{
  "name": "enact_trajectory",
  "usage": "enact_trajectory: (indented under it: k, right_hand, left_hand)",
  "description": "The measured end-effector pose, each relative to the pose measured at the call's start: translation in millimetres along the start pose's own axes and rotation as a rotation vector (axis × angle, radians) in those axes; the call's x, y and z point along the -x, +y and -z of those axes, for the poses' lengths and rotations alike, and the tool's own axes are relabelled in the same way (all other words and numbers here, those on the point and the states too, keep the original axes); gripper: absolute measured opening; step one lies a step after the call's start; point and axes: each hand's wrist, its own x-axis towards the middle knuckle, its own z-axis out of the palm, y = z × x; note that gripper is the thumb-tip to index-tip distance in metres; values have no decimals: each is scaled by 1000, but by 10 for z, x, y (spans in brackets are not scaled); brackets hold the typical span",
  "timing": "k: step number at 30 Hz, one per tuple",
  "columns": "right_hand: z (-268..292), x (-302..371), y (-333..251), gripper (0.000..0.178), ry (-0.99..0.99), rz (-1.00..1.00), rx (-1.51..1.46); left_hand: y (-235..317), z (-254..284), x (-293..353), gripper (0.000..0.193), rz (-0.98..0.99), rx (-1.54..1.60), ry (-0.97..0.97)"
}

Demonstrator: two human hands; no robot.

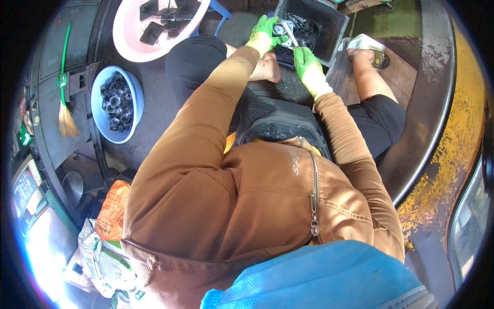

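Observation:
Both hands wear green-and-yellow work gloves and meet at the near left of a dark grey crate [332, 26]. My left hand [263, 35] grips a round-headed metal piece [279, 29], its thumb and fingers curled about the left side. A pale curved bar [290, 35] runs down from beside that round head toward my right hand [310, 71]. My right fingertips are closed on the bar's lower end; the palm side is hidden. Inside the crate, behind the hands, lie tangled black parts [307, 33].
A pink basin [123, 31] holding dark blocky pieces is at the upper left. Below it stands a light blue basin [138, 98] of small black parts. A green-handled broom [63, 87] leans far left. A worn yellow metal edge [437, 170] curves along the right.

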Motion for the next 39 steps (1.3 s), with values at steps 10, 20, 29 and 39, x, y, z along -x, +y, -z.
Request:
enact_trajectory:
  k: [10,20,29,39]
  right_hand:
    - [-126,25,121,35,34,6,37]
    - [-122,35,57,40,207,-44,-67]
    - [-123,52,106,45,63,-145,-84]
    - [-227,2,254,46,-121,-229,55]
  left_hand:
    - [-233,-282,-24,65,-59,129,79]
    - [-288,-307,-41,74,-60,163,45]
    - [-213,-303,-44,75,-25,125,73]
    - [-158,-220,-23,81,30,94,33]
